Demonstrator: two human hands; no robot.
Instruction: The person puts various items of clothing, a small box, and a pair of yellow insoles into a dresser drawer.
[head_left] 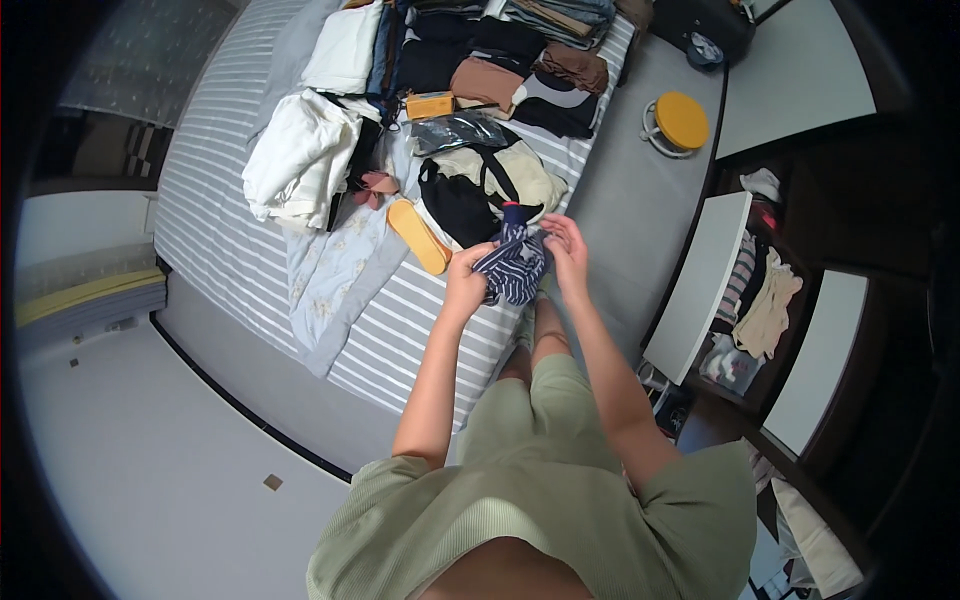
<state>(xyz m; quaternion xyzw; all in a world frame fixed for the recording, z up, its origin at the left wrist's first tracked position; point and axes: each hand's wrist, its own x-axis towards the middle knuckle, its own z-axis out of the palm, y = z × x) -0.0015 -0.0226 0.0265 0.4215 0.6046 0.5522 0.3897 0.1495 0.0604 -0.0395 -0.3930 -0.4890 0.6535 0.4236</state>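
Note:
A navy-and-white striped cloth garment [516, 268] with a plain navy, red-edged end hangs bunched over the near edge of the bed. My left hand [467, 280] is closed on its left side. My right hand [568, 255] pinches its right edge between thumb and fingers, the other fingers loosely bent. Just beyond the garment lies a cream-and-black bag or bundle of cloth [535, 175] with a dark strap. A yellow slipper-shaped item [418, 236] rests left of my left hand.
White clothes [300, 160] are heaped on the striped bed [390, 330]. Folded clothes [485, 80] sit in rows at the far end, near a dark plastic packet [458, 131] and an orange box [430, 105]. To the right stand a yellow stool [682, 122] and an open drawer [705, 275] of clothes.

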